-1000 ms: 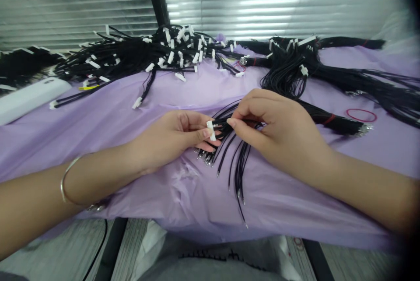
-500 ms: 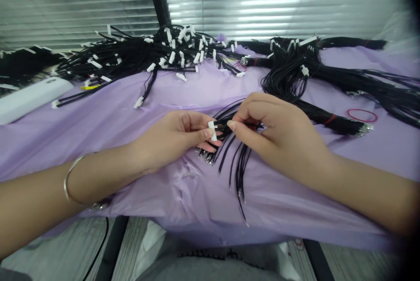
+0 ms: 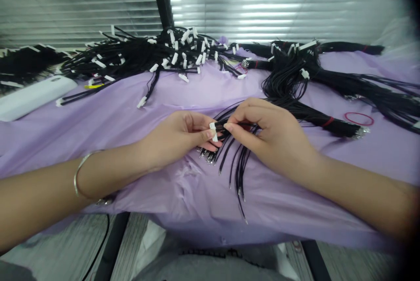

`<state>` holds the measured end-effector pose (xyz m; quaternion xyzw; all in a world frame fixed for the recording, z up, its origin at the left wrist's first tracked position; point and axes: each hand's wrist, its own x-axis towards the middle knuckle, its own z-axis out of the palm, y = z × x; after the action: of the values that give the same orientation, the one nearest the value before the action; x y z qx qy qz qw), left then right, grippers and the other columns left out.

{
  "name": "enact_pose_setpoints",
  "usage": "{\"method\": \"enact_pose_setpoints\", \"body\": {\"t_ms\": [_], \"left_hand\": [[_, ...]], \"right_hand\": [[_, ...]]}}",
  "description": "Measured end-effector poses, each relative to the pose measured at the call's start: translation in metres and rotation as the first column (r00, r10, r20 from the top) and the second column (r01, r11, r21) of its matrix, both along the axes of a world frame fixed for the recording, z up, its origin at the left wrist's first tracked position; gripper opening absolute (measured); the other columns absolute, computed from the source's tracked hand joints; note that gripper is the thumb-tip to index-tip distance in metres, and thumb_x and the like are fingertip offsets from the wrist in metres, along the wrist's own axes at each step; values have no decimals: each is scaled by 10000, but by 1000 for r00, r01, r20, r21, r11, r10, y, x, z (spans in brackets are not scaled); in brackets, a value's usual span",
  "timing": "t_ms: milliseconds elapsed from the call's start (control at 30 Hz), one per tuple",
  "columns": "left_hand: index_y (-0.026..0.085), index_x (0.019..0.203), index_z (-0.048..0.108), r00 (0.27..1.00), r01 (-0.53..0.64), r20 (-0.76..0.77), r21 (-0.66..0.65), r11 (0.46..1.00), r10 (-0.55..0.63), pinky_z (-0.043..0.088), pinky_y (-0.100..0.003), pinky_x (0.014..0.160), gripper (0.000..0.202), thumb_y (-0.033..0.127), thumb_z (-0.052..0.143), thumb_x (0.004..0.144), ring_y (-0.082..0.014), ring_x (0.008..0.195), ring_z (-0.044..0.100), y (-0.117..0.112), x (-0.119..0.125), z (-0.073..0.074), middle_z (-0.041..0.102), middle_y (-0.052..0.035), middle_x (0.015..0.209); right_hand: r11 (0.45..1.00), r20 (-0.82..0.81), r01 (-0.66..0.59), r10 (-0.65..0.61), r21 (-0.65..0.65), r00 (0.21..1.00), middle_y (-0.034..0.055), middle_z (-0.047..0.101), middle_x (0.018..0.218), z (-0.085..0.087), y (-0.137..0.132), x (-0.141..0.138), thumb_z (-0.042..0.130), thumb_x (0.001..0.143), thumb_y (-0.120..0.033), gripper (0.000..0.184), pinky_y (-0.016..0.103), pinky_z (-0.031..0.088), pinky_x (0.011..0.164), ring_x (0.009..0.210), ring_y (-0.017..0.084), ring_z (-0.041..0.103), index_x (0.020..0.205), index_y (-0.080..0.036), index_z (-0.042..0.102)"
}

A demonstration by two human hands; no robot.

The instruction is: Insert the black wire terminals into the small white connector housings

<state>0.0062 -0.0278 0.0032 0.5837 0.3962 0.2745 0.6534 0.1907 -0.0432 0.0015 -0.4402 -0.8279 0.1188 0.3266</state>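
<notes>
My left hand (image 3: 179,137) pinches a small white connector (image 3: 213,131) between thumb and fingers, above the purple sheet (image 3: 138,110). My right hand (image 3: 274,134) is closed in a pinch on thin black wires (image 3: 241,158) whose ends meet the connector. Several loose black wires with metal tips fan out below both hands toward the table's near edge. A silver bangle (image 3: 80,176) circles my left wrist.
A big heap of black wires with white connectors (image 3: 170,53) lies at the back. Bundles of black wires (image 3: 328,79) tied with red bands stretch to the right, beside a red rubber band (image 3: 358,118). A white flat case (image 3: 31,97) rests at the left.
Both hands stay pinched together at the connector; the right fingers have shifted slightly toward it. The view has tilted a little.
</notes>
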Motion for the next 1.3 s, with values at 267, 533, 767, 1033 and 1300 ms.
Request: {"method": "enact_pose_setpoints", "body": {"t_ms": [267,533,767,1033,1300], "left_hand": [[110,698,626,999,-45,17,-49,998,46,501,-199,720,78,117,599,770,-68,657,605,-2,3,2,602,15,665],[110,782,641,999,-7,45,-54,999,9,506,-190,718,48,134,600,781,-74,687,613,0,1,0,624,-3,725],[87,758,607,982,-78,161,-152,985,102,527,-221,673,39,102,580,782,-101,670,624,4,-1,0,622,-29,725],[75,760,619,975,-94,185,-161,982,124,523,-216,661,31,101,604,756,-120,674,638,6,-1,-1,631,-45,714],[81,792,627,980,-77,172,-154,985,103,521,-239,705,48,102,586,777,-112,677,633,5,-2,-2,645,-45,737]], "right_hand": [[997,-25,-22,23,75,999,37,565,765,-8,2,-5,522,819,-150,120,268,429,623,694,129,523,727,-167,597],[981,139,-90,66,170,988,60,566,834,6,3,4,516,834,-176,88,292,447,701,782,157,540,819,-160,601],[849,527,-525,471,-54,707,67,571,883,32,-3,27,421,900,-191,217,307,434,721,816,168,532,816,-163,619],[819,437,-502,572,-277,694,41,564,878,21,4,26,443,895,-200,142,304,404,777,855,159,497,846,-154,568],[885,307,-460,458,-71,834,56,577,866,19,0,16,436,884,-175,137,254,420,718,779,129,523,883,-135,567]]}}
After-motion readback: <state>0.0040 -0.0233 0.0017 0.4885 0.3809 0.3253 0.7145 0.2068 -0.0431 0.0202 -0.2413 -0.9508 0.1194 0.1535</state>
